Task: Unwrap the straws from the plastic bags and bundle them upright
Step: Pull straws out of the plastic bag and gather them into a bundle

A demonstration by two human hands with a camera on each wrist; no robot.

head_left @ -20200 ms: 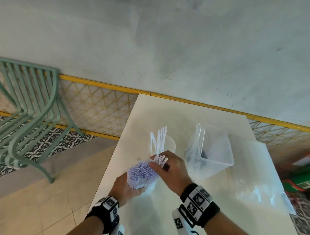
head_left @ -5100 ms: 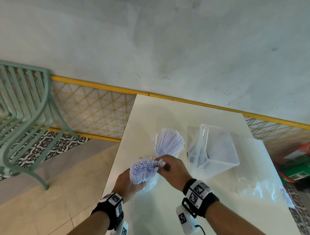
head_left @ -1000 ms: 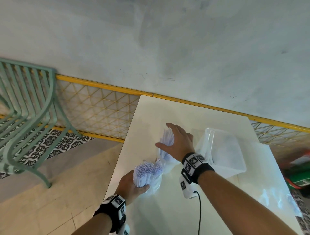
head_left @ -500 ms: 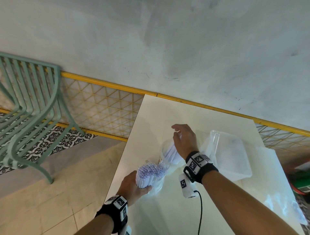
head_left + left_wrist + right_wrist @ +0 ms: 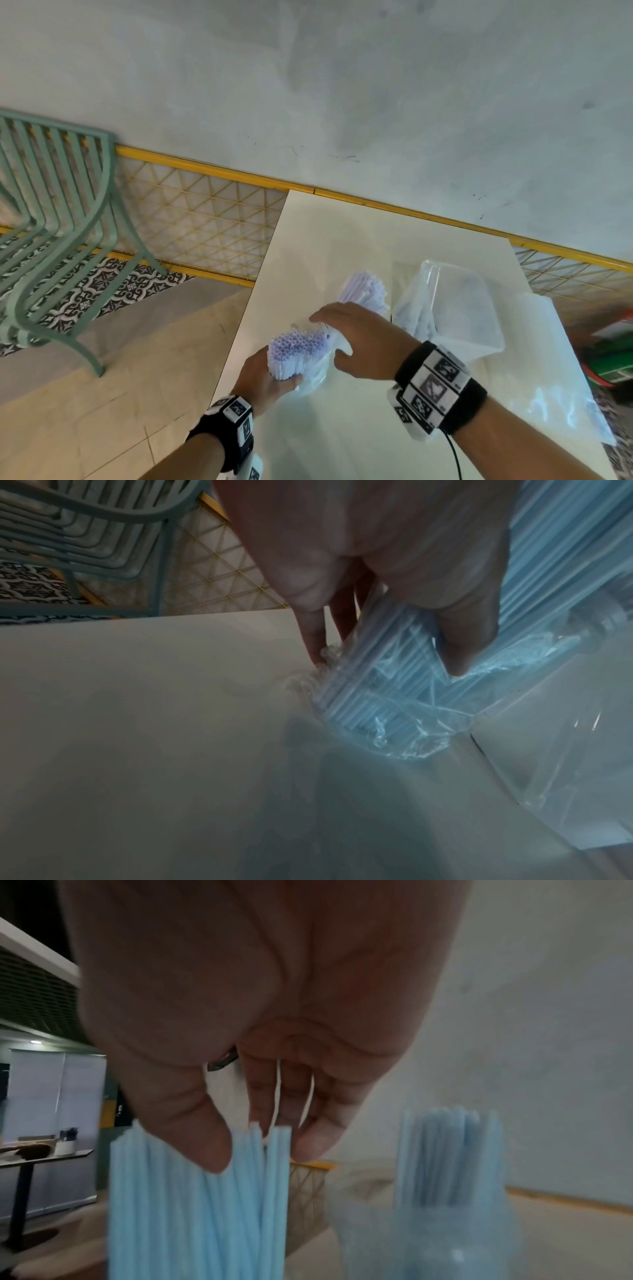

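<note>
My left hand (image 5: 269,380) grips a bundle of pale blue straws (image 5: 294,346) that stands upright on the white table (image 5: 342,240), its lower half still in a crumpled clear bag (image 5: 404,739). The thumb and fingers of that left hand (image 5: 387,658) wrap the bundle low down. My right hand (image 5: 329,337) hovers over the bundle's top. In the right wrist view its thumb and nearly straight fingers (image 5: 260,1148) straddle the tips of a few straws (image 5: 178,1191). Behind the hands, more straws (image 5: 364,293) stand upright in a clear cup (image 5: 428,1240).
A clear plastic tub (image 5: 462,308) stands right of the cup, and loose clear bags (image 5: 555,383) lie along the table's right side. The table's left edge (image 5: 239,329) is close to my left hand. A green metal chair (image 5: 68,240) stands on the floor at left.
My right hand has come back from the cup of upright straws to the top of the bundle in my left hand. The left hand has kept its grip.
</note>
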